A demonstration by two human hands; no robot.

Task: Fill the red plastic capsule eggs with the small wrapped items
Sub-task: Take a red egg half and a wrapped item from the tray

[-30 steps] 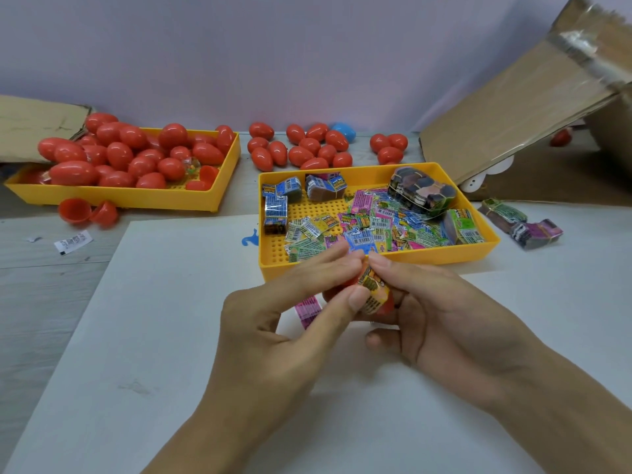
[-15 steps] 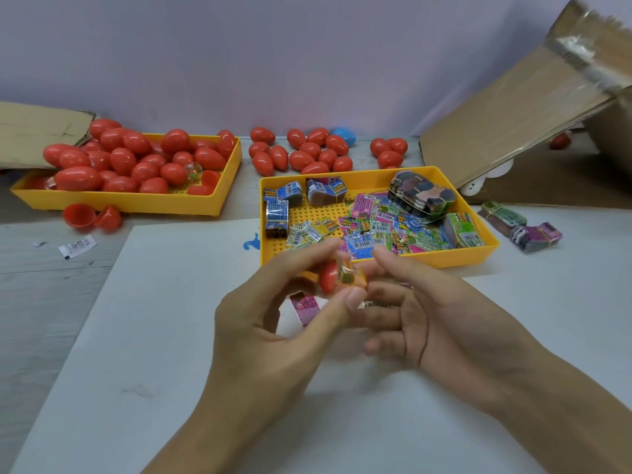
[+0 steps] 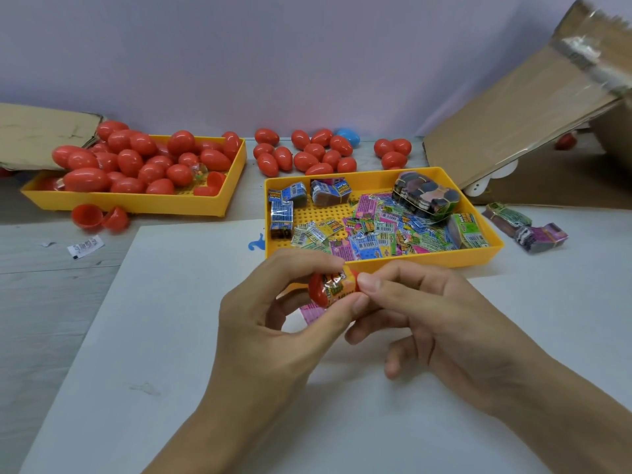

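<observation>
My left hand (image 3: pixel 273 323) holds a red capsule egg half (image 3: pixel 317 289) between thumb and fingers over the white sheet. A small orange wrapped item (image 3: pixel 338 285) sticks out of that half. My right hand (image 3: pixel 441 323) pinches the item's right end with thumb and forefinger, where a second bit of red shows. A pink wrapped item (image 3: pixel 313 311) lies on the sheet under my hands. Just beyond them stands a yellow tray (image 3: pixel 383 260) of several wrapped items. Another yellow tray (image 3: pixel 136 200) at the back left holds several red eggs.
Loose red eggs (image 3: pixel 307 155) and a blue egg (image 3: pixel 349 136) lie by the wall. Two open red halves (image 3: pixel 99 217) sit in front of the left tray. Bundled packets (image 3: pixel 526 227) lie right of the item tray, under a leaning cardboard flap (image 3: pixel 519 121).
The egg half and wrapped item have turned in my fingers, so more of the orange wrapper shows now. Both hands stayed in about the same place.
</observation>
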